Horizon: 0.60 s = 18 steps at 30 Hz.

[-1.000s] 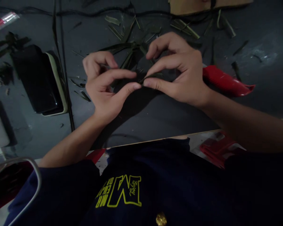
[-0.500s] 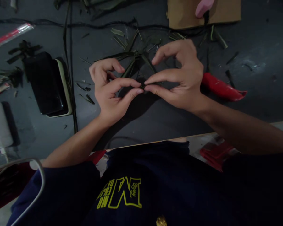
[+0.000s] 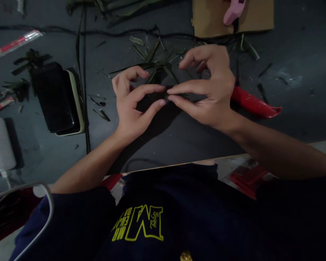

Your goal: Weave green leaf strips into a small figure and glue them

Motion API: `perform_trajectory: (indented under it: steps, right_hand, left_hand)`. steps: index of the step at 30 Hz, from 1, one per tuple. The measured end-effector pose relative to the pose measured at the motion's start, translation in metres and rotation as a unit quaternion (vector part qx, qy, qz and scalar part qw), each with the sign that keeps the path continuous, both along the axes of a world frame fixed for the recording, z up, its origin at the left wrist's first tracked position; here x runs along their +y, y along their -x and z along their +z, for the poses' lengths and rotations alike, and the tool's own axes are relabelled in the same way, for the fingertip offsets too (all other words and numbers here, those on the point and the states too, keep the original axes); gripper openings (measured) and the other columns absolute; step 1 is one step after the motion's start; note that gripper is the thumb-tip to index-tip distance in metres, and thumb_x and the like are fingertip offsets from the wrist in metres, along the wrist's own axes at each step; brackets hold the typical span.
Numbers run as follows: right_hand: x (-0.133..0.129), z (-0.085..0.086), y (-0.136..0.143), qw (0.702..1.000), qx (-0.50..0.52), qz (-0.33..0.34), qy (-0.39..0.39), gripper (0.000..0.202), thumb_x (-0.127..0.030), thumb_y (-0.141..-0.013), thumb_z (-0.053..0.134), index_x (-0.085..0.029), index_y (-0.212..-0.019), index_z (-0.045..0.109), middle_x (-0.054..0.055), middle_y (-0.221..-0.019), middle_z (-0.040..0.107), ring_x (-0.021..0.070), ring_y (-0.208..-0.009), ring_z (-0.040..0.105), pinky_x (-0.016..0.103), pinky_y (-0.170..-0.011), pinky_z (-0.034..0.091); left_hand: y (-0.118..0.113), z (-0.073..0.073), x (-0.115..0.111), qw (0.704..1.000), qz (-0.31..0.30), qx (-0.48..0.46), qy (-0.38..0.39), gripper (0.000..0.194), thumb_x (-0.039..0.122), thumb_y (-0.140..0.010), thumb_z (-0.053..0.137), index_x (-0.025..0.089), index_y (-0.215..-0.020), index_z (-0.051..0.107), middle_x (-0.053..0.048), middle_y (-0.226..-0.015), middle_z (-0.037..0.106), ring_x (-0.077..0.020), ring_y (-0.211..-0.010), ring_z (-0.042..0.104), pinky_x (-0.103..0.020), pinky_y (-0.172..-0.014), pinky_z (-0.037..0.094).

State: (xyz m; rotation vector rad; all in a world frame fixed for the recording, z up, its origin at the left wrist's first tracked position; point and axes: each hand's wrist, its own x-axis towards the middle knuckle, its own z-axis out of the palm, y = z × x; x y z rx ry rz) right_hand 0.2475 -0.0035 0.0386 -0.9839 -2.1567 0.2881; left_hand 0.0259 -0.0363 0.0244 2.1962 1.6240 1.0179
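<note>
My right hand (image 3: 212, 87) pinches a thin dark green leaf strip (image 3: 185, 95) between thumb and index finger; most of the strip is hidden by the fingers. My left hand (image 3: 137, 99) is beside it, thumb and index finger apart, with the index fingertip close to the right fingertips. Nothing shows between the left fingers. Just beyond both hands, a dark green woven leaf piece (image 3: 159, 66) with strips spreading outward lies on the grey table (image 3: 157, 152).
Left of the hands lie a black phone (image 3: 54, 98), a white adapter (image 3: 0, 145) and leaf pieces. A red object (image 3: 256, 105) is right of my right wrist. Cardboard (image 3: 209, 21) with a pink-handled tool (image 3: 233, 12) sits at the back, near a black cable (image 3: 108, 32).
My left thumb and index finger have parted, and the left hand has shifted slightly right. My right hand keeps its pinch. The whole view has shifted slightly.
</note>
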Motion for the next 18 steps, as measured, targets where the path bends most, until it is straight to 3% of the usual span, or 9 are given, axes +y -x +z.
perform_trajectory:
  steps: [4, 7, 10, 13, 15, 18]
  right_hand:
    - [0.000, -0.004, -0.003, 0.980, 0.057, 0.045, -0.185, 0.010, -0.036, -0.092, 0.073, -0.037, -0.091, 0.083, 0.002, -0.116, 0.072, 0.0218, -0.109, 0.068, 0.043, -0.096, 0.056]
    - [0.001, -0.007, -0.003, 0.960, 0.111, 0.088, -0.244, 0.013, -0.030, -0.087, 0.080, -0.037, -0.097, 0.082, 0.001, -0.114, 0.073, 0.0194, -0.104, 0.069, 0.042, -0.096, 0.055]
    - [0.001, -0.002, -0.003, 0.978, 0.054, 0.086, -0.185, 0.028, -0.041, -0.087, 0.079, -0.031, -0.113, 0.080, 0.008, -0.125, 0.069, 0.0232, -0.116, 0.065, 0.043, -0.102, 0.054]
    - [-0.001, 0.005, -0.003, 0.998, -0.027, 0.040, -0.041, 0.049, -0.059, -0.090, 0.068, -0.028, -0.127, 0.074, 0.013, -0.139, 0.062, 0.0299, -0.130, 0.057, 0.049, -0.104, 0.052]
    - [-0.002, 0.008, -0.002, 0.998, -0.059, 0.010, 0.026, 0.040, -0.059, -0.094, 0.060, -0.033, -0.118, 0.077, 0.008, -0.141, 0.061, 0.0311, -0.132, 0.054, 0.053, -0.108, 0.050]
    - [-0.003, 0.008, 0.000, 0.996, -0.072, 0.001, 0.049, 0.030, -0.053, -0.098, 0.056, -0.035, -0.100, 0.081, 0.004, -0.141, 0.061, 0.0316, -0.134, 0.054, 0.056, -0.111, 0.047]
  left_hand:
    - [0.000, 0.000, -0.004, 1.000, -0.020, 0.004, -0.001, 0.064, 0.084, -0.087, 0.049, 0.027, -0.100, 0.076, -0.010, -0.124, 0.062, -0.0324, -0.128, 0.049, -0.053, -0.105, 0.045]
    - [0.002, -0.001, -0.007, 1.000, -0.024, -0.002, 0.004, 0.066, 0.086, -0.086, 0.047, 0.027, -0.095, 0.076, -0.011, -0.119, 0.062, -0.0320, -0.126, 0.049, -0.052, -0.102, 0.047]
    - [0.005, -0.004, -0.007, 1.000, 0.006, -0.018, -0.008, 0.061, 0.082, -0.087, 0.052, 0.027, -0.095, 0.075, -0.011, -0.116, 0.060, -0.0327, -0.128, 0.048, -0.053, -0.104, 0.045]
    - [0.008, -0.006, -0.005, 0.998, 0.050, -0.032, -0.013, 0.056, 0.079, -0.084, 0.061, 0.027, -0.096, 0.076, -0.011, -0.119, 0.057, -0.0349, -0.132, 0.045, -0.052, -0.102, 0.046]
    - [0.009, -0.006, -0.004, 0.997, 0.063, -0.031, -0.003, 0.053, 0.078, -0.082, 0.066, 0.028, -0.095, 0.076, -0.010, -0.121, 0.057, -0.0354, -0.133, 0.043, -0.052, -0.099, 0.047]
    - [0.008, -0.004, -0.003, 0.998, 0.053, -0.019, 0.014, 0.050, 0.077, -0.081, 0.069, 0.029, -0.094, 0.077, -0.009, -0.123, 0.058, -0.0349, -0.133, 0.044, -0.052, -0.099, 0.048]
